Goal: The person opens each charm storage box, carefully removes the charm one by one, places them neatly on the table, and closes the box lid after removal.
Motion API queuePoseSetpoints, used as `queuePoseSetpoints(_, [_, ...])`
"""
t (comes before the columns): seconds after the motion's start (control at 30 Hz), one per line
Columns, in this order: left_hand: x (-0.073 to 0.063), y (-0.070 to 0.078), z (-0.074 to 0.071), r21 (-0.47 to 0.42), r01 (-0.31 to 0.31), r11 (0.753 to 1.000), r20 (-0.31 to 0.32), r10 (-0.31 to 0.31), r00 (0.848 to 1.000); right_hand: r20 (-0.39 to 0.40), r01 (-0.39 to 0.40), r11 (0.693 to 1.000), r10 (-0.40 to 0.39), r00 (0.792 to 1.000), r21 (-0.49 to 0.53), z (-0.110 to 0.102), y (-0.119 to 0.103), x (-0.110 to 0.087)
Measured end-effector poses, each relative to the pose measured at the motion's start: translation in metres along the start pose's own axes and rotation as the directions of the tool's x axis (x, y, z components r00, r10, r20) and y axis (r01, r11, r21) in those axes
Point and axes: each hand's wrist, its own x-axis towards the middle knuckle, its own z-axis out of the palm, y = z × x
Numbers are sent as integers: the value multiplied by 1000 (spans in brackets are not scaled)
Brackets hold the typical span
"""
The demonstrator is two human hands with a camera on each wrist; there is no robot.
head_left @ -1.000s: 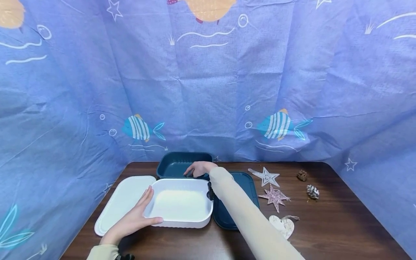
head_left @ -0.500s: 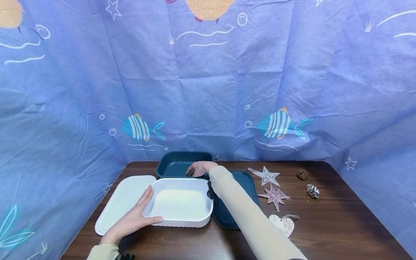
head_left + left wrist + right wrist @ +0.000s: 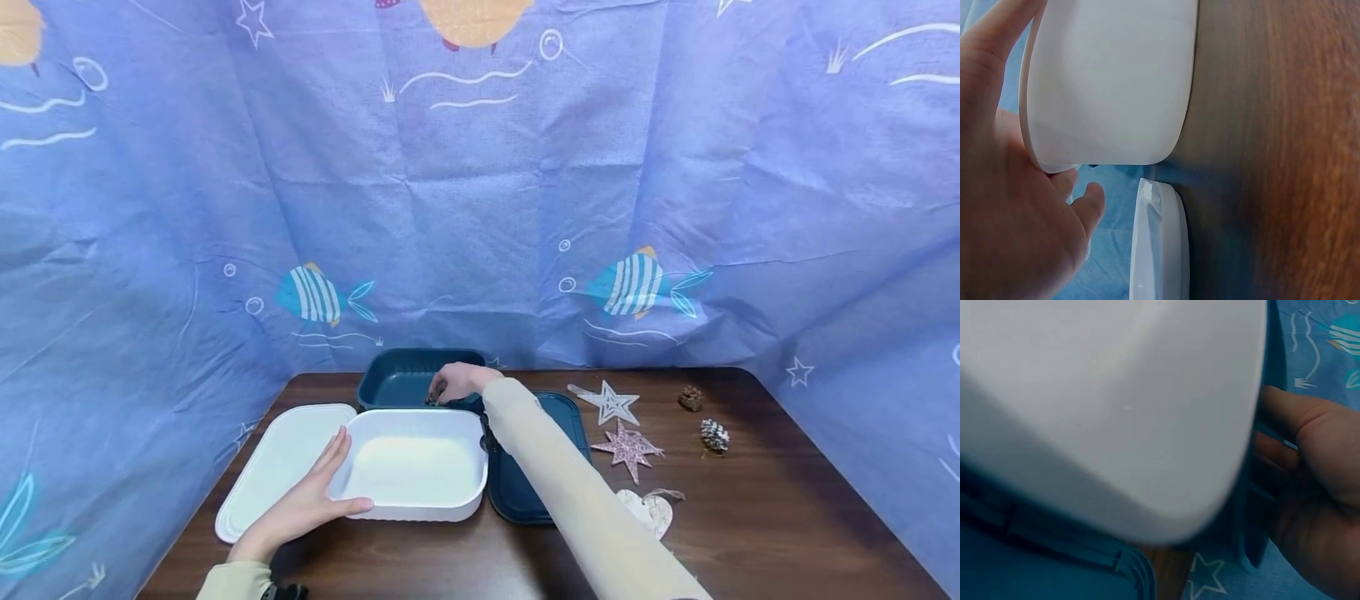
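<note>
A white rectangular container (image 3: 420, 462) stands at the front middle. My left hand (image 3: 303, 500) rests against its left end, fingers spread along the left rim and thumb along the near wall. The left wrist view shows this hand (image 3: 1022, 206) close against the container's outside. Behind the white container is a dark blue container (image 3: 405, 379). My right hand (image 3: 459, 383) reaches into its right part, fingertips bent downward and pinching a small dark brown thing (image 3: 433, 398), whose kind I cannot tell. In the right wrist view the white container (image 3: 1147, 394) partly hides the fingers.
A white lid (image 3: 281, 467) lies to the left and a dark blue lid (image 3: 517, 487) to the right, under my right forearm. Farther right are a silver star (image 3: 611, 404), a pink glitter star (image 3: 628, 448), white hearts (image 3: 652, 512), a brown pine cone (image 3: 691, 398) and a frosted one (image 3: 715, 436).
My right hand has lifted and turned slightly inside the dark blue container, its fingers drawing together on the small dark thing. My left hand stays at the white container.
</note>
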Motion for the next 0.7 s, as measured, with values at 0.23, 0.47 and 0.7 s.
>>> queuePoseSetpoints(0.23, [-2, 0, -1, -10, 9, 1000, 4, -9, 1000, -100, 24, 995, -14, 995, 99, -20, -2, -13])
queuePoseSetpoints(0.47, [-4, 2, -1, -33, 28, 999, 25, -27, 999, -173, 88, 960, -42, 984, 268, -36, 2, -34])
queuePoseSetpoints(0.7, [-5, 1, -2, -21, 2, 1000, 16, -2, 1000, -263, 143, 872, -18, 965, 467, -51, 12, -58])
